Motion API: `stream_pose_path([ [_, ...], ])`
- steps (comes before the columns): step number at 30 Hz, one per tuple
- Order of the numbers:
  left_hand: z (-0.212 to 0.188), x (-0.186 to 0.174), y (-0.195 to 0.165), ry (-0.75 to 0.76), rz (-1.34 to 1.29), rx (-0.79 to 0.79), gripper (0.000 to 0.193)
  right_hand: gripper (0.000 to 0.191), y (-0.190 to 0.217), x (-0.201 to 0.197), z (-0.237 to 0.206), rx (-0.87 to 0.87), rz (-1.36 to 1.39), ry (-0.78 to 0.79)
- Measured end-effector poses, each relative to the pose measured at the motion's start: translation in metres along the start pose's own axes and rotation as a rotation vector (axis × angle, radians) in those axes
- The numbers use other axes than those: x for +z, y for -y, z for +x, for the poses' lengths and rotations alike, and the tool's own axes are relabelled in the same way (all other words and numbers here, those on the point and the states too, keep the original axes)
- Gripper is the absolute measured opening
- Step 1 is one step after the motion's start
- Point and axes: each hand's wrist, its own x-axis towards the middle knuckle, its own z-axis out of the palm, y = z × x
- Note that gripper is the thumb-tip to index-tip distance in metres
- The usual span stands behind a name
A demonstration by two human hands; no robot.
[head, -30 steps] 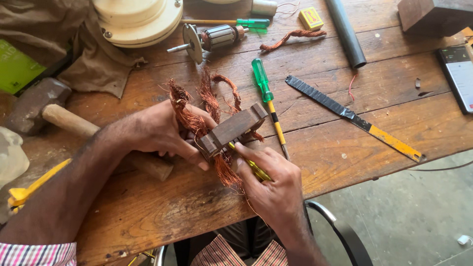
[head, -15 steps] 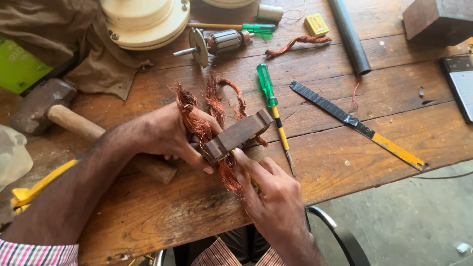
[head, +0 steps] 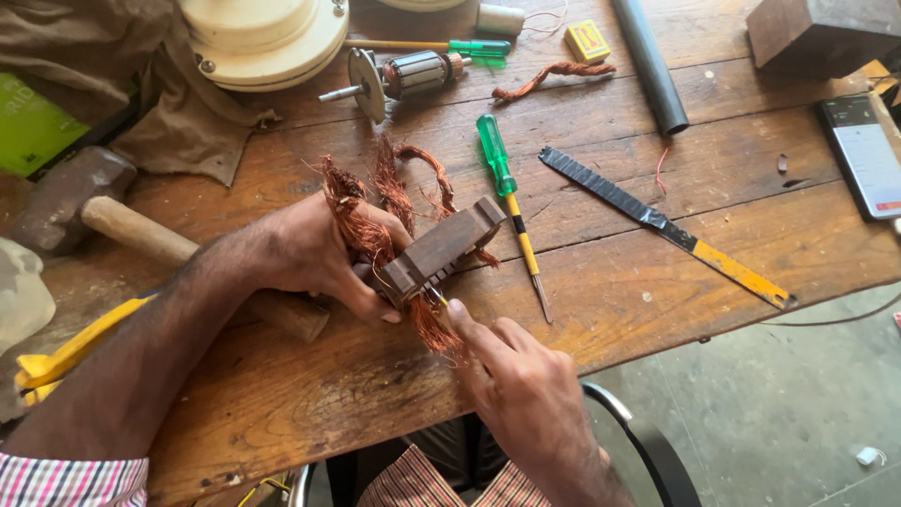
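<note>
1. Since a moment ago, the right hand [head: 526, 394] has slid lower under the motor core [head: 441, 252], its fingers pinching copper wire [head: 434, 324].
2. Left hand [head: 314, 252] grips the core above the wooden table [head: 610, 253].
3. Just right of the core lies a green screwdriver [head: 507, 202]; a hammer [head: 122, 230] lies left.

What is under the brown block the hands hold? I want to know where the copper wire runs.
Copper wire hangs below the brown block, by the right hand. The left hand covers the block's underside.

The right hand [head: 526, 385] hides its tool; phone [head: 868, 155] cut off.
</note>
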Motion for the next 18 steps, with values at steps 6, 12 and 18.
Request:
stream_pose_path([
  [6, 0.001, 0.001, 0.006, 0.028, -0.016, -0.044, 0.041, 0.033, -0.008, -0.010, 0.006, 0.006, 0.261, -0.265],
  [12, 0.004, 0.000, 0.008, -0.001, 0.059, 0.214, 0.043, 0.035, -0.007, 0.005, 0.023, 0.087, 0.253, -0.238],
  [18, 0.004, -0.001, 0.001, 0.031, 0.085, -0.051, 0.045, 0.036, -0.012, 0.013, 0.020, -0.059, 0.214, -0.229],
])
